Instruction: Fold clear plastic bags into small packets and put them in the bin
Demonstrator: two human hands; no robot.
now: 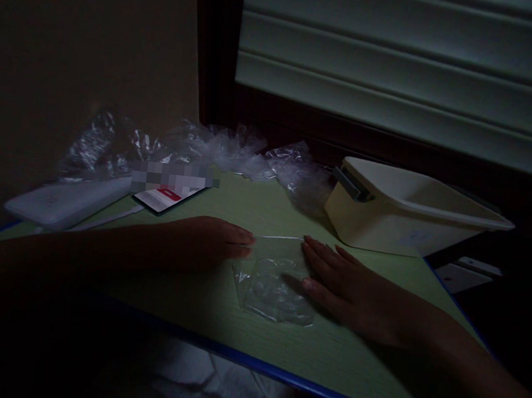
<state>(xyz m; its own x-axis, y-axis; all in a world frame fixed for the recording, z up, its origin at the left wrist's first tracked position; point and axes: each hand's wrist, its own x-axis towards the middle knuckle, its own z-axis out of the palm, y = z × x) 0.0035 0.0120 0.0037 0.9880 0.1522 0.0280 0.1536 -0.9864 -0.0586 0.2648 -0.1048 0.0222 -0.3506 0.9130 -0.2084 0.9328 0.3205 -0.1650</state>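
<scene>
A small clear plastic bag [278, 292] lies on the pale green tabletop, its surface wrinkled and shiny. My left hand [214, 242] reaches in from the left, with its stretched fingertips at the bag's far left corner. On the opposite side, my right hand [343, 280] is palm down with fingers extended. Its fingertips touch the bag's far right corner and right side. Neither hand is wrapped round anything. Dim light makes it hard to see what, if anything, is inside the bag.
Crumpled clear plastic bags [233, 148] line the table's back edge. A phone [171, 195] with a white cable and a white box-like object [69, 200] sit at left. A cream plastic bin [387, 218] stands at back right. The table [249, 362] has a blue edge.
</scene>
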